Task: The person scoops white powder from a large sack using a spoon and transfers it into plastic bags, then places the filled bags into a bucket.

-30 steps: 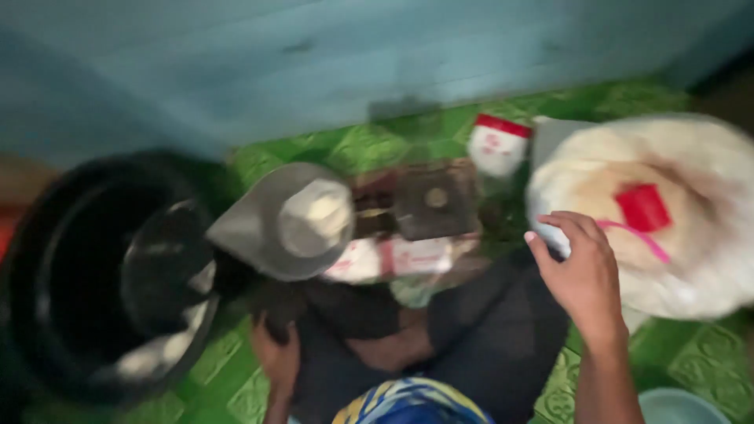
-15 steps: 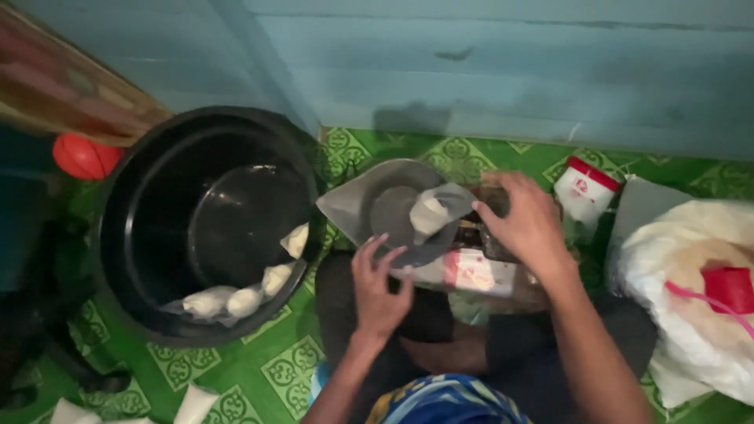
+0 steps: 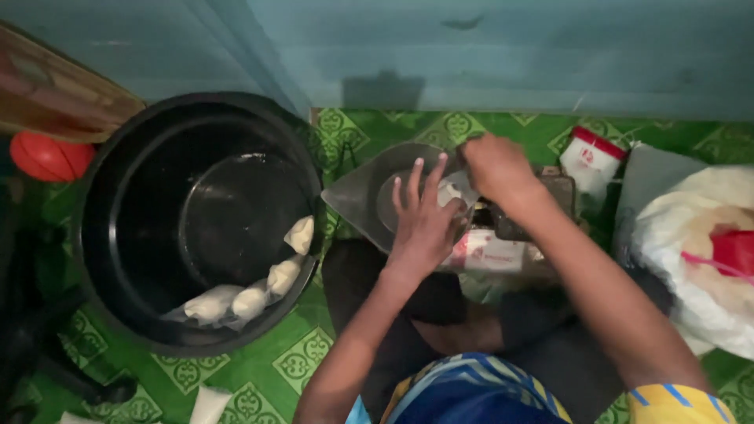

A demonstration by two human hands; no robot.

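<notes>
A clear plastic bag (image 3: 363,192) lies over the pan of a small scale (image 3: 503,235) in front of me, with white powder (image 3: 449,191) inside it. My left hand (image 3: 422,216) rests on the bag with its fingers spread apart. My right hand (image 3: 496,166) is closed just above the bag's far side; what it holds is hidden by the fingers. I sit on the floor with my legs under the scale.
A large black tub (image 3: 196,220) at left holds several filled white packets (image 3: 250,298). A big white sack (image 3: 699,251) with a red scoop (image 3: 734,251) stands at right, a red-lidded white jar (image 3: 591,161) behind. Green patterned floor, blue wall behind.
The view swung left from the sack to the tub. My right hand left the sack and came over the bag; my left hand rose from my lap onto the bag.
</notes>
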